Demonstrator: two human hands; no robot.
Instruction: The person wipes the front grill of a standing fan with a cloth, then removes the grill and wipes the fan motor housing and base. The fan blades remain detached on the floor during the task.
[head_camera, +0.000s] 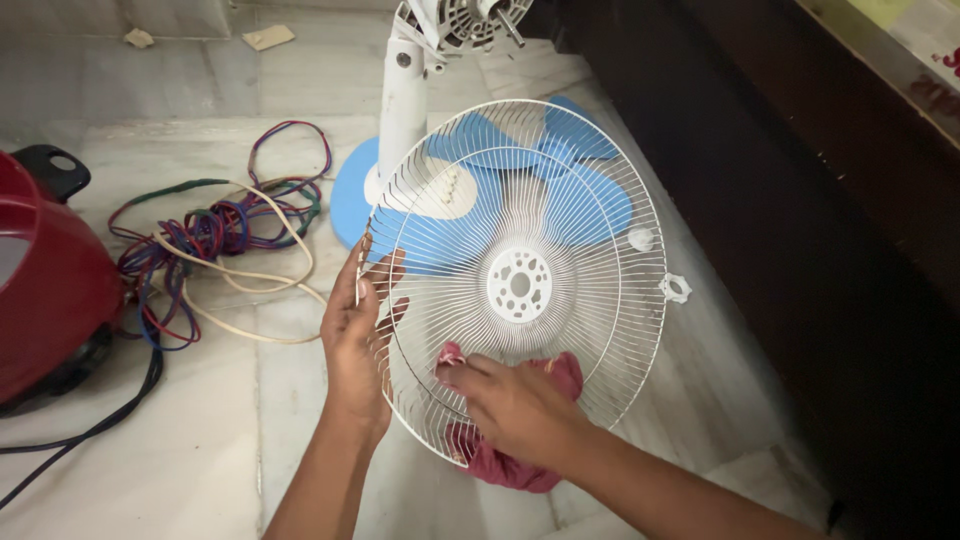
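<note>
The left hand (355, 335) grips the white fan grille (520, 285) at its left rim; the right hand (510, 400) presses a pink cloth (515, 465) against its lower wires, apparently pinching it.

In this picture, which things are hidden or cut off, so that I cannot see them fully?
- Head view: the red cloth is partly covered by the right hand and the white fan guard.
- The blue fan blades lie behind the guard's wires.
- The fan motor is cut by the top edge.
- The red appliance is cut by the left edge.
- The left hand hides part of the guard's rim.
</note>
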